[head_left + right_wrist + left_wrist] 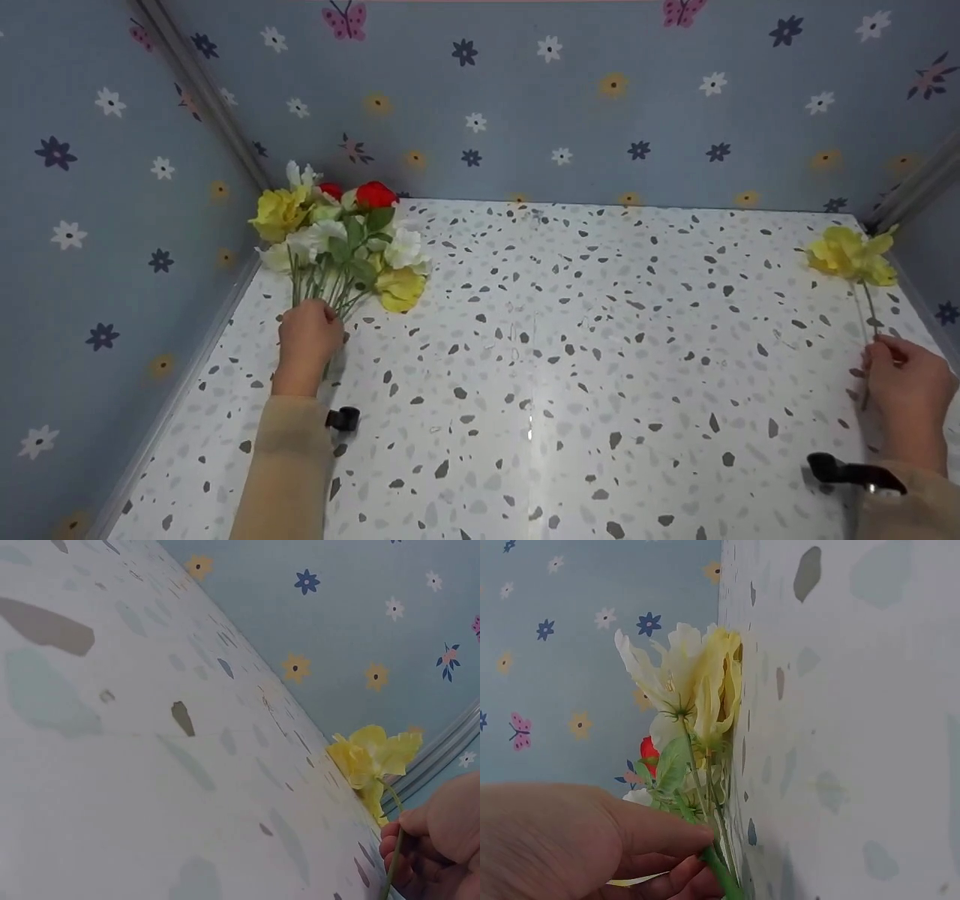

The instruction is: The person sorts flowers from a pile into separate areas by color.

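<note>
A person's two hands worked at opposite sides of a speckled white tabletop [570,360], with a wide bare stretch of it between them and nothing standing in the way of either hand. At the far left corner lay a bunch of artificial flowers [341,240], yellow, white and red blooms with green leaves, their heads pointing toward the back wall. The left hand [307,341] was closed around the gathered green stems just below the leaves, fingers and thumb curled round them, as the left wrist view showed with the blooms [694,690] lying against the tabletop beyond the fingertips. Well apart, near the right edge, a single yellow flower [851,256] lay on the surface with its thin stem running back toward the person. The right hand [907,386] pinched that stem between curled fingers [401,836] and thumb, the bloom [371,757] resting a little beyond the fingertips and close to the right wall. Both forearms wore tan sleeves [289,465], each with a small black mount [343,418] at the wrist. The tabletop was enclosed on three sides by grey-blue walls [570,105] printed with small flowers and butterflies, joined at the corners by pale metal strips [202,90].
</note>
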### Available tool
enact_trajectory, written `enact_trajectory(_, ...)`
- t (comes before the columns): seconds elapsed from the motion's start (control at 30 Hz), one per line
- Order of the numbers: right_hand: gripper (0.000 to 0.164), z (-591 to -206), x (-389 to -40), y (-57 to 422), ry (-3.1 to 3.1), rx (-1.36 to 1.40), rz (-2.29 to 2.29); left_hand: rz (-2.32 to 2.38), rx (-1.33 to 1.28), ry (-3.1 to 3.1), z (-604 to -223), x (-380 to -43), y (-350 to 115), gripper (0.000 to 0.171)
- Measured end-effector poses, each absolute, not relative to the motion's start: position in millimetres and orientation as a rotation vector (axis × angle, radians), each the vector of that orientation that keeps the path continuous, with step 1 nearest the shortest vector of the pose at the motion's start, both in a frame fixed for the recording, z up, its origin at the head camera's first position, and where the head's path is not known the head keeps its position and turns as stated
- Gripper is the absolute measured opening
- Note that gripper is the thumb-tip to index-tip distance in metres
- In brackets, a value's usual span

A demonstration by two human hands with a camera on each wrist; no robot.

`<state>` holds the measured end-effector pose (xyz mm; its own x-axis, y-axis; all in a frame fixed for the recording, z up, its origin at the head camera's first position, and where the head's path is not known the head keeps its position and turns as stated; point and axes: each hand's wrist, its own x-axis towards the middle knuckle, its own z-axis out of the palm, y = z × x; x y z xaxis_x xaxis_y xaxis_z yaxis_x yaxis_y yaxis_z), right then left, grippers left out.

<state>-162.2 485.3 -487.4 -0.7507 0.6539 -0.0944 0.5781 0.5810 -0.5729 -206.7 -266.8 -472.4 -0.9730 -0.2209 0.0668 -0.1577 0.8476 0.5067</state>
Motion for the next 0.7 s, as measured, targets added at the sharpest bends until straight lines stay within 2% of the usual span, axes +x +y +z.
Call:
enact_trajectory(0.1,0.051,-488.1,-160.8,485.8,-2.696,-1.003,0.853,-0.823,0.318,-2.905,-467.4,-205.2,-265.5,0.04)
enact_trajectory(0.27,0.053,-488.1,-158.9,486.8,-2.712,-1.011,0.871,-1.018,0.423,-2.884,-457.8,-202.1,-266.6,0.024)
enact_trajectory(0.4,0.055,-486.1,-158.0,486.7,-2.707,-1.058,0.886,-1.268,0.486,-2.837,-449.9,-202.2,-264.3,0.032)
enact_trajectory(0.7,0.055,-465.6,-166.0,461.2,-2.559,-1.072,0.885,-1.907,0.466,-2.414,-440.4,-206.5,-228.5,0.032)
